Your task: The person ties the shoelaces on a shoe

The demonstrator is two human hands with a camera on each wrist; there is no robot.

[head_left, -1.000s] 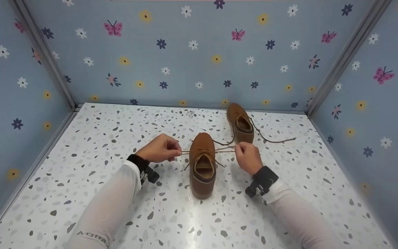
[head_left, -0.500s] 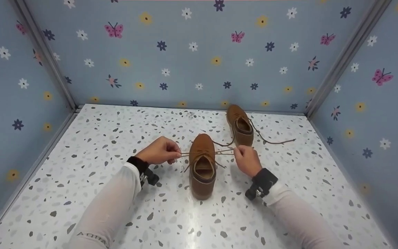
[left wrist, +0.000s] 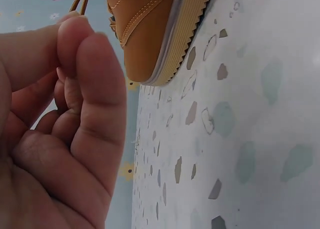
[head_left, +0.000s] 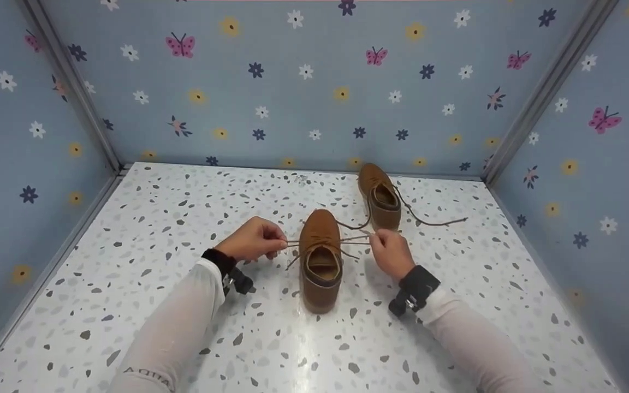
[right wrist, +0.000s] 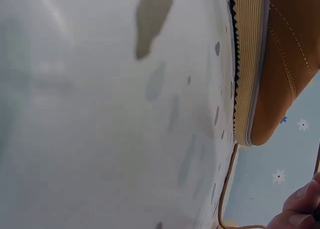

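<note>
A brown lace-up shoe (head_left: 320, 297) stands upright on the speckled surface, toe pointing away from me. To its left, my left hand (head_left: 254, 238) pinches a doubled strand of shoelace (left wrist: 81, 1) between thumb and forefinger. On the other side my right hand (head_left: 392, 252) grips another doubled strand of shoelace (head_left: 355, 243) in curled fingers. Both strands stretch nearly straight out from the laced front. Two short lace ends hang loose at the shoe's sides. Only some fingertips of the right hand (right wrist: 300, 206) show in the right wrist view, beside the shoe's sole (right wrist: 247, 64).
A second brown shoe (head_left: 375, 180) stands behind and to the right, close to the back wall (head_left: 282, 82). Its untied lace (head_left: 429, 222) trails rightward across the speckled surface (head_left: 194, 202). Flower-patterned panels close off the left and right sides.
Both hands have come slightly lower, toward me, still holding the lace strands taut. The loose lace ends stick out a little farther to the sides. The shoes stay in place.
</note>
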